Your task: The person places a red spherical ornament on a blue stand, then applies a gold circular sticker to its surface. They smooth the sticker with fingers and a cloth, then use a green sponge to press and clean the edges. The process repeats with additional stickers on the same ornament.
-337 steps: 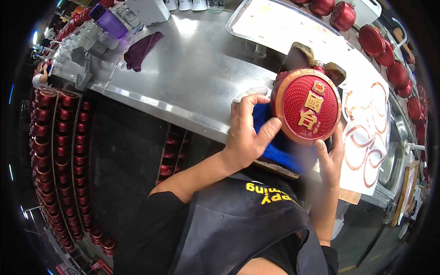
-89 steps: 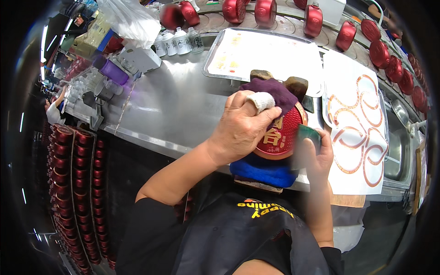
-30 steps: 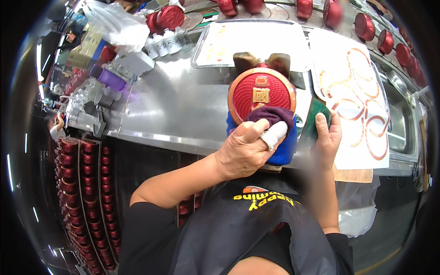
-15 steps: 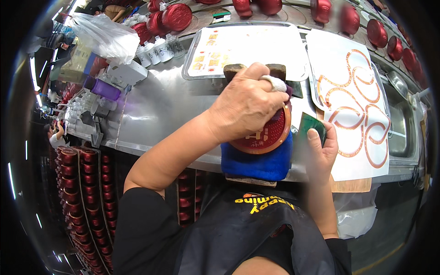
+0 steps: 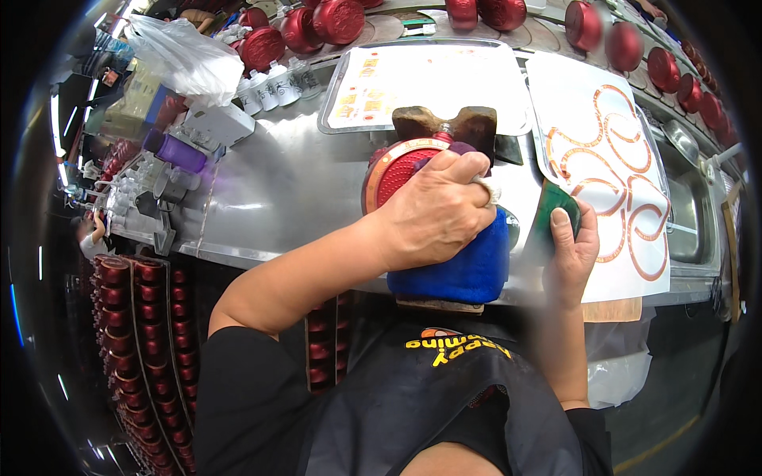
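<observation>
A round, flat red bottle (image 5: 390, 179) with a copper-coloured ring band lies at the middle of the bench, its neck by the notch of a dark wooden rest (image 5: 444, 121). My left hand (image 5: 440, 208) covers much of it, fingers closed on a dark purple cloth (image 5: 460, 148) pressed to the bottle. White wrapping surrounds one finger of that hand. Below sits a blue cloth pad (image 5: 456, 266). My right hand (image 5: 575, 246), to the right of the pad, pinches a flat green scraper (image 5: 549, 208) between thumb and fingers.
Behind the rest is a tray (image 5: 325, 119) with a white decal sheet. To the right lies a white sheet (image 5: 583, 163) with ring-shaped decals, beside a sink (image 5: 692, 230). Small bottles (image 5: 279, 86) and a purple bottle (image 5: 175, 152) stand left. Red bottles (image 5: 339, 21) line the far conveyor.
The bottle has turned and shifted up and left. My left hand has moved down over it with the cloth. My right hand moved slightly right with the scraper. Conveyor bottles slid right.
</observation>
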`<state>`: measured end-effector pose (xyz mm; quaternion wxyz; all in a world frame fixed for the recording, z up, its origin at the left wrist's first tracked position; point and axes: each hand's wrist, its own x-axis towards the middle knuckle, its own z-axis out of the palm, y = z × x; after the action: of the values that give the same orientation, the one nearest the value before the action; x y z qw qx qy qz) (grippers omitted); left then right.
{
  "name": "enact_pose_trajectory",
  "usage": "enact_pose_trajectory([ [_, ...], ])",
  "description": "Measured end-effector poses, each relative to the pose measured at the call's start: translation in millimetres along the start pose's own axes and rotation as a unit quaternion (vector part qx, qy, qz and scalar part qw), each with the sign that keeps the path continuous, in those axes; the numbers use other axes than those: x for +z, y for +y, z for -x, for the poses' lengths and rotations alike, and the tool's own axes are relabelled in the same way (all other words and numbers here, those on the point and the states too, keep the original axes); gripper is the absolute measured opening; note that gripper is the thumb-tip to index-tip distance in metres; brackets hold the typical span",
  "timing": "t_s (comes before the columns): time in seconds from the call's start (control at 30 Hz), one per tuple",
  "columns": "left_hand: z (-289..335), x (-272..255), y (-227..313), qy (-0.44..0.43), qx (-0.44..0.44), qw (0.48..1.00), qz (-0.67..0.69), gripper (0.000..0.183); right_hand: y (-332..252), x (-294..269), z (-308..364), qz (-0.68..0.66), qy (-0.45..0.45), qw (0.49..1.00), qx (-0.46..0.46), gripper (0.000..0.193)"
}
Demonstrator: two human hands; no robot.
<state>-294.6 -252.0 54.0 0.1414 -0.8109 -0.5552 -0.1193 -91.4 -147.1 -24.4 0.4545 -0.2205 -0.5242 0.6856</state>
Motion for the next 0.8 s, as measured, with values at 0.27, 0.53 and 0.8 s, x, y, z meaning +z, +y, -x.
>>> enact_pose_trajectory([
  [0.27,76.1,-12.5,-2.4,0.241,-0.250,0.934,0.080,0.021,6.1,5.2,3.0,0.072,-0.065,0.994,0.049,0.024],
  [0.53,110.9,64.2,33.9,0.376,-0.473,0.665,0.439,0.041,2.4,12.2,-12.4,0.238,-0.180,0.954,-0.019,0.054],
  [0.8,105.3,60.4,34.4,0.291,-0.453,0.779,0.320,0.044,-10.3,17.4,5.2,0.455,-0.277,0.845,-0.048,0.121],
])
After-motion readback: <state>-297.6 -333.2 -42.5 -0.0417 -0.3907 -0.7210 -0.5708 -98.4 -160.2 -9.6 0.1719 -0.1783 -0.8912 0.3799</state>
